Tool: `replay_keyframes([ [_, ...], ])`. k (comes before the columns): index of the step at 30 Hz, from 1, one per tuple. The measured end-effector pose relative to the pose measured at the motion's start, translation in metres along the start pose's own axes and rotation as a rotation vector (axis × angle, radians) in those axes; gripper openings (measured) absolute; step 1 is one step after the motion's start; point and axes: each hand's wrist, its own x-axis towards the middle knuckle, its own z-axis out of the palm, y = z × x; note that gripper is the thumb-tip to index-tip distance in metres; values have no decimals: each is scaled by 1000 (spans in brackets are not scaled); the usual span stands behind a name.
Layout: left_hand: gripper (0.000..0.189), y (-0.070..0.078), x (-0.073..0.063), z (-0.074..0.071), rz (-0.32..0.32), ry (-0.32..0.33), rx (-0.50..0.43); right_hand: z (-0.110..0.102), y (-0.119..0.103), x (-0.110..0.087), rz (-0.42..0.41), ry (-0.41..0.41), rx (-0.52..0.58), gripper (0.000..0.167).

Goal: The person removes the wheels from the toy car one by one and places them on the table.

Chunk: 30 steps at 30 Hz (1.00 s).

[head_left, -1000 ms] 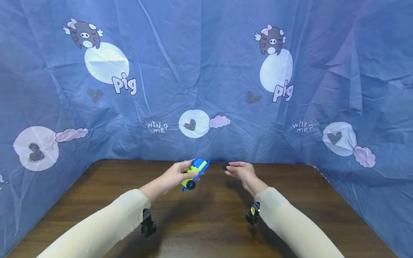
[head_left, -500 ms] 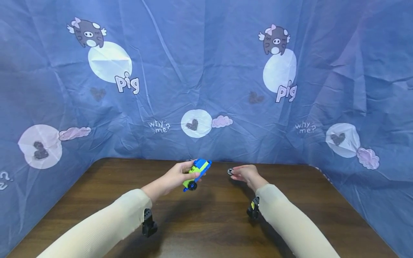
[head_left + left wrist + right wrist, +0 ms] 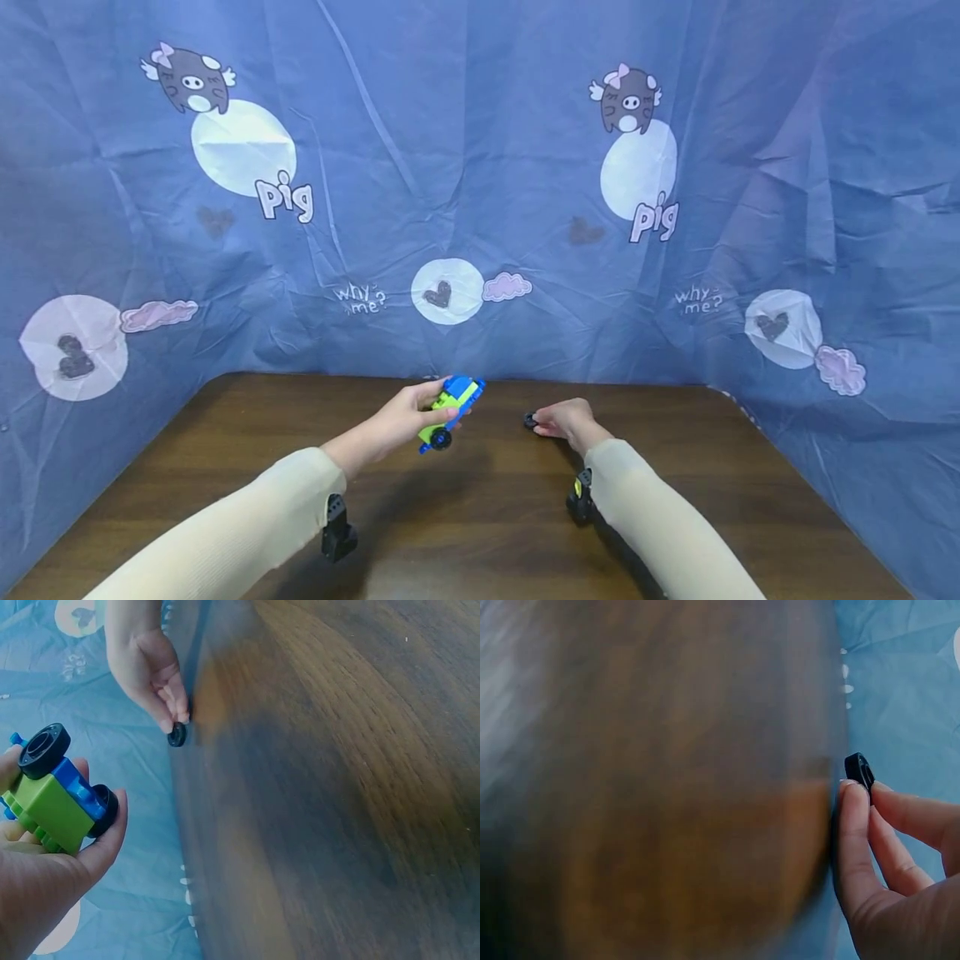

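Note:
My left hand (image 3: 397, 421) grips a small toy car (image 3: 453, 407) of lime-green and blue building bricks, held tilted above the table. Two black wheels show on the car (image 3: 56, 802) in the left wrist view; the side under the fingers is hidden. Off to the right, my right hand (image 3: 567, 419) pinches a loose black toy wheel (image 3: 530, 421) between thumb and fingertips. In the right wrist view that wheel (image 3: 860, 770) stands on edge at the fingertips. It is low over the tabletop, and I cannot tell whether it touches.
A dark brown wooden table (image 3: 480, 517) lies under both hands. Behind it and at both sides hangs a blue printed cloth (image 3: 465, 183), close to the table's far edge. A black camera sits on each wrist.
My right hand has lowered toward the tabletop with the wheel, which has turned in the fingers. The left hand still grips the car in nearly the same place.

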Motion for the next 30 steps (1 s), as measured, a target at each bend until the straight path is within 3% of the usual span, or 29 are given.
replay_keyframes([
  [16, 62, 4, 3, 6, 10, -2, 19, 9, 1, 2, -14, 28, -27, 25],
  [22, 63, 4, 5, 8, -2, -7, 13, 6, 0, 1, -13, -9, -52, 30],
  [30, 64, 2, 8, 8, 5, -41, -59, -3, -4, -5, -46, -71, -114, 21],
])
